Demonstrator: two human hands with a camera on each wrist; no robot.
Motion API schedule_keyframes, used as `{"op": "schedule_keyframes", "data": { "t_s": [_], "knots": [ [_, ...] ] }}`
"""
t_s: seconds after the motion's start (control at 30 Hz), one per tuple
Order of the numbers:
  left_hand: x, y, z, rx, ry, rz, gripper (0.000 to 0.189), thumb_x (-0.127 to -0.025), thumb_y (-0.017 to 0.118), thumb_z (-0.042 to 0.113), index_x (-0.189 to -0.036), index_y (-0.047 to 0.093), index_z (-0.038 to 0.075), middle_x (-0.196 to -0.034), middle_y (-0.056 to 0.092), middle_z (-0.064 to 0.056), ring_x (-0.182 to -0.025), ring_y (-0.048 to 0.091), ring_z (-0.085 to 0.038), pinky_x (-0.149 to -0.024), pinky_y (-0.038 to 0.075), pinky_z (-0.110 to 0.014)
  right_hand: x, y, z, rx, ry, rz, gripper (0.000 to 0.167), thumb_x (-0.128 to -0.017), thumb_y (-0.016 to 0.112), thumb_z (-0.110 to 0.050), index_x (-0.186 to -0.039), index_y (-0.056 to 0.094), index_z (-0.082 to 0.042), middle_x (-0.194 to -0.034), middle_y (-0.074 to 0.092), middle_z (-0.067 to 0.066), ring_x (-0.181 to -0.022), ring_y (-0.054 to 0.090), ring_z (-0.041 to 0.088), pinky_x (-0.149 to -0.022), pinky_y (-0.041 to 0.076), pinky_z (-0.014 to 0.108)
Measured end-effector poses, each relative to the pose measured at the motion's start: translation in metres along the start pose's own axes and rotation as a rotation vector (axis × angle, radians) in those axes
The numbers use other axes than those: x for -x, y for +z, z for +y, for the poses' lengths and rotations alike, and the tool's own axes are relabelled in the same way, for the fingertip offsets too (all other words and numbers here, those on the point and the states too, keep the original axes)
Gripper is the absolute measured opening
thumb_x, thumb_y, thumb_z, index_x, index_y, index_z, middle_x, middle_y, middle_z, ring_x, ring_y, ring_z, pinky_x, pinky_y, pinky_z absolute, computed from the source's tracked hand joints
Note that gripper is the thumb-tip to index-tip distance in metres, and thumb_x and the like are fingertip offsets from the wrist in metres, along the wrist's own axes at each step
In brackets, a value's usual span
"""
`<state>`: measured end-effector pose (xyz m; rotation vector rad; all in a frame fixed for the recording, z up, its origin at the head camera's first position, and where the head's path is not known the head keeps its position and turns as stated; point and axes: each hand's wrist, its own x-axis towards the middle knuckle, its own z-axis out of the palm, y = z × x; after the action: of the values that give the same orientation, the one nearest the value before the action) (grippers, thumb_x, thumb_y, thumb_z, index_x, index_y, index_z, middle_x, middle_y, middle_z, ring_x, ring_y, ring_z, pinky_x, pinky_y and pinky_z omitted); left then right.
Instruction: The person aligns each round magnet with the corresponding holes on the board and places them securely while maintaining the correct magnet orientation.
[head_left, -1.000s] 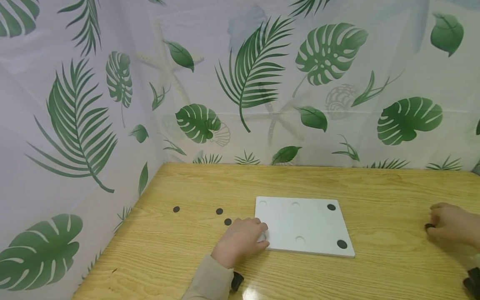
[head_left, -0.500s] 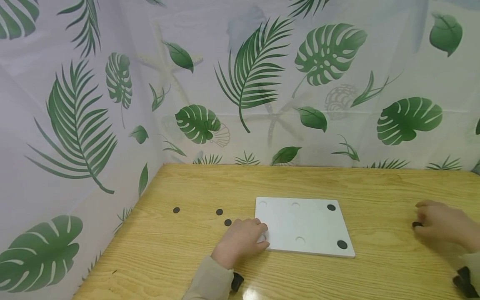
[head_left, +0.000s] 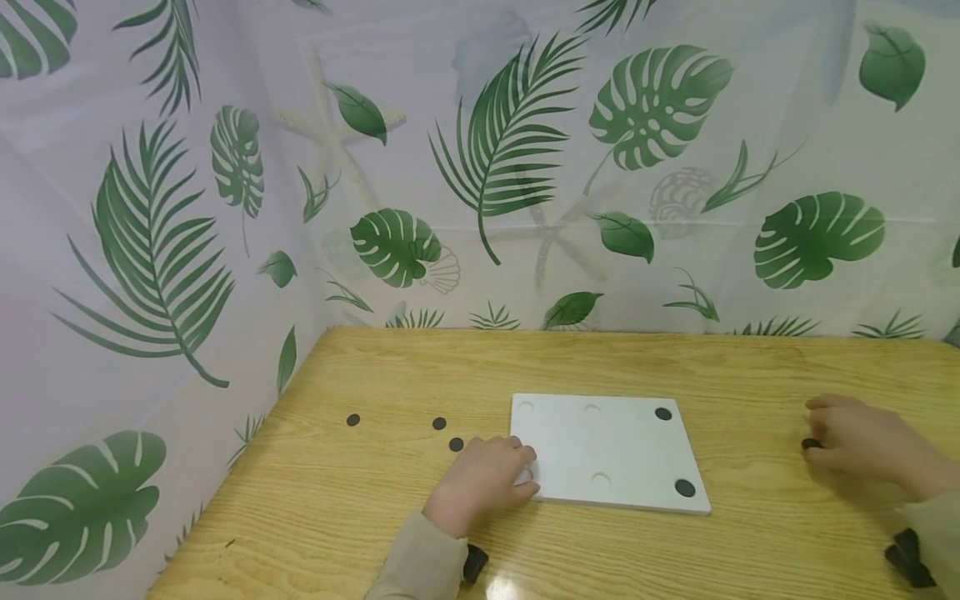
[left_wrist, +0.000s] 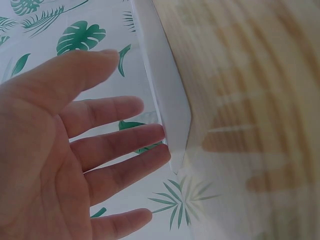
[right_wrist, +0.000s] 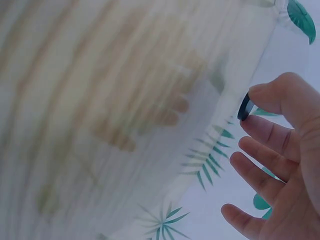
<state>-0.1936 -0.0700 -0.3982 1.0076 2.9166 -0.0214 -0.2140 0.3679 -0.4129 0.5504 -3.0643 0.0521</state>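
Pinched between thumb and index finger of my right hand (head_left: 862, 446) is a small black disc (right_wrist: 244, 107). This hand is right of the white board (head_left: 600, 446), over the table. The board lies flat, with several shallow round recesses. Black discs fill two of them, at the far right corner (head_left: 663, 413) and the near right corner (head_left: 685, 488). My left hand (head_left: 482, 479) rests at the board's left edge and partly covers the near left recess. In the left wrist view, the fingers (left_wrist: 125, 140) are extended, with two tips against the board's edge.
On the wooden table (head_left: 420, 367), left of the board, lie three loose black discs: a far left disc (head_left: 353, 420), a middle disc (head_left: 439, 423) and one close to my left hand (head_left: 456, 445). A leaf-print sheet (head_left: 517, 167) hangs behind and on the left.
My right hand has moved left toward the board, carrying the black disc. The left hand, the board and the other discs have stayed put.
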Motion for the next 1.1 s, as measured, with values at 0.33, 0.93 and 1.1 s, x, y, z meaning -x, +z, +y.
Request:
{"op": "schedule_keyframes", "data": {
  "t_s": [0.33,0.93,1.1],
  "knots": [
    [0.000,0.000,0.000,0.007,0.006,0.015,0.025,-0.084,0.055,0.036,-0.096,0.061,0.015,-0.078,0.053,0.005,-0.063,0.044,-0.008,-0.054,0.037,-0.026,-0.006,-0.006,-0.021,-0.062,-0.042,-0.008,0.017,-0.070,0.068,-0.019,-0.064,0.052,-0.017,-0.110,0.048,0.032,-0.080,0.054,0.037,-0.046,0.033,0.027],
    [-0.001,0.000,0.000,0.010,-0.002,-0.006,0.026,-0.084,0.055,0.037,-0.097,0.061,0.015,-0.080,0.054,0.005,-0.065,0.046,-0.008,-0.056,0.039,-0.026,-0.030,-0.008,-0.054,-0.066,-0.120,0.058,0.018,-0.066,0.068,-0.021,-0.062,0.051,-0.017,-0.107,0.053,0.027,-0.081,0.055,0.034,-0.051,0.037,0.029],
    [-0.001,0.000,0.000,0.012,-0.008,-0.008,0.026,-0.084,0.055,0.037,-0.098,0.061,0.016,-0.080,0.054,0.005,-0.065,0.046,-0.008,-0.056,0.039,-0.026,-0.035,-0.009,-0.065,-0.065,-0.150,0.070,0.018,-0.065,0.069,-0.021,-0.062,0.051,-0.017,-0.105,0.054,0.025,-0.081,0.055,0.034,-0.051,0.037,0.029]
  ]
}}
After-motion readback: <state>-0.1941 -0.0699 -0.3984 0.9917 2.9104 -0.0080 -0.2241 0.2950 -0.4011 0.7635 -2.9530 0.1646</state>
